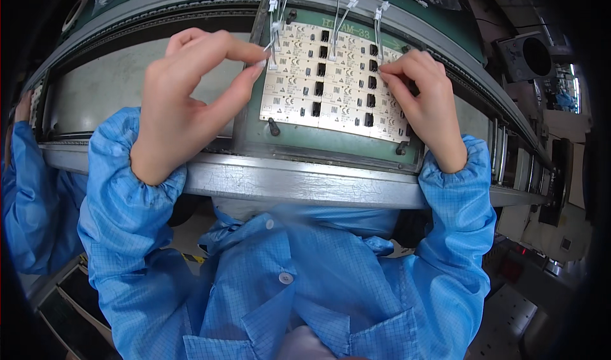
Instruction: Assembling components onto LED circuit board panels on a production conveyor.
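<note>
The left hand [197, 99] reached in over the upper left edge of the white circuit boards [344, 92], its thumb and forefinger brought almost together at the tips. Just beyond those tips stood the left wires [275, 38], one of them crossing by the forefinger; whether the fingers were clamped on it could not be told. The lower ends of these wires met the boards right beside the pinch, and their white plugs stuck up above it, away from the person.

The right hand [429, 96] was at the opposite side of the boards, thumb and forefinger drawn close at their tips, next to the right-hand column of black sockets [372, 83]. What lay between those fingers was hidden, so a hold could not be confirmed. The right wires [379, 26] rose just above this grip, while the middle wires [337, 22] stood between the two hands, apart from both.

The boards spread between the grips and down toward the person, lying on a green plate [299, 142]. A dark peg [273, 127] stood below and to the right of the left fingertips. Nearer the person than both hands ran a metal rail [305, 180].
</note>
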{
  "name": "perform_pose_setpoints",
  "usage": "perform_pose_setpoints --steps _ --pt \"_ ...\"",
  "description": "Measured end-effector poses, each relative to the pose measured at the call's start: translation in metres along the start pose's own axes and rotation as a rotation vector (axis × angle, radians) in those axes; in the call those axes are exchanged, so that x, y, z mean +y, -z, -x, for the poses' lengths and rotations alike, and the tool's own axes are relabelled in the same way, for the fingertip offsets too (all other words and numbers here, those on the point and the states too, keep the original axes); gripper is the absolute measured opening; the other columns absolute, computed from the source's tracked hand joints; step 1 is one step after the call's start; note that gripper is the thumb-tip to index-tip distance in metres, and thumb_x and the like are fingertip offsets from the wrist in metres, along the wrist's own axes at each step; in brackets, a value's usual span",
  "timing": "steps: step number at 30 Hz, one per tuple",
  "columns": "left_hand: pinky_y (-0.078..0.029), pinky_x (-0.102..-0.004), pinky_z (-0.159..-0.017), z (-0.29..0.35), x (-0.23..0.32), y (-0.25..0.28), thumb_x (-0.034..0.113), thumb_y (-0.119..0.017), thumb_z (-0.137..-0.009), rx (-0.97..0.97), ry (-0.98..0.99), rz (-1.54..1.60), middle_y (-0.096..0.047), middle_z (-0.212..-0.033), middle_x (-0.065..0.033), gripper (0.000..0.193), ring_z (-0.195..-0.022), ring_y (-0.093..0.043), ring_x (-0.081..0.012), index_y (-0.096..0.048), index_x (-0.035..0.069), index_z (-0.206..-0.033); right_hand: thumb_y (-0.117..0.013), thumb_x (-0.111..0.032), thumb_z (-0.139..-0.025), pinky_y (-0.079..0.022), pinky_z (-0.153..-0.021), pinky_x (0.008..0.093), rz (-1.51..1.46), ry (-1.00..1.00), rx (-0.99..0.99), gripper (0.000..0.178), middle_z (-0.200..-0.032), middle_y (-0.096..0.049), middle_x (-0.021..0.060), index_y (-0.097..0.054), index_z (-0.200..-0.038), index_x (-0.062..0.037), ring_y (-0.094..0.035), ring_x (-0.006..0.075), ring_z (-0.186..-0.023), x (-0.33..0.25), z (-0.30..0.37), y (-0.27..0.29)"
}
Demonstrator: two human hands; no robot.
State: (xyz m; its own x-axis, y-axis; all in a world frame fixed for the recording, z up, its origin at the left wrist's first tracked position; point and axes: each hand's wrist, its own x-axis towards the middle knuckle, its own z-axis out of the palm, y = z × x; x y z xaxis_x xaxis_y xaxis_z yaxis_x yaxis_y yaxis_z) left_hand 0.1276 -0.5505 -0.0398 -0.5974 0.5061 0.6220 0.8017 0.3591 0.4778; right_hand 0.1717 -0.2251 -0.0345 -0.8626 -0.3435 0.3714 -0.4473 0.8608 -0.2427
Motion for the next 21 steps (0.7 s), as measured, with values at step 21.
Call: perform_pose_setpoints --steps 21 --pt "-0.035 -0.0419 -0.09 0.01 0.007 -0.022 0.012 -0.081 -0.077 -0.127 0.074 -0.365 -0.063 -0.1 0.0046 0.013 -0.108 -0.053 -0.0258 -0.076 0.017 -0.087 -0.072 -0.01 -0.082 -0.057 -0.072 0.0391 -0.22 -0.452 0.188 0.021 -0.088 -0.073 0.0202 -0.069 -0.097 0.006 -0.072 0.0272 -0.079 0.068 -0.134 0.013"
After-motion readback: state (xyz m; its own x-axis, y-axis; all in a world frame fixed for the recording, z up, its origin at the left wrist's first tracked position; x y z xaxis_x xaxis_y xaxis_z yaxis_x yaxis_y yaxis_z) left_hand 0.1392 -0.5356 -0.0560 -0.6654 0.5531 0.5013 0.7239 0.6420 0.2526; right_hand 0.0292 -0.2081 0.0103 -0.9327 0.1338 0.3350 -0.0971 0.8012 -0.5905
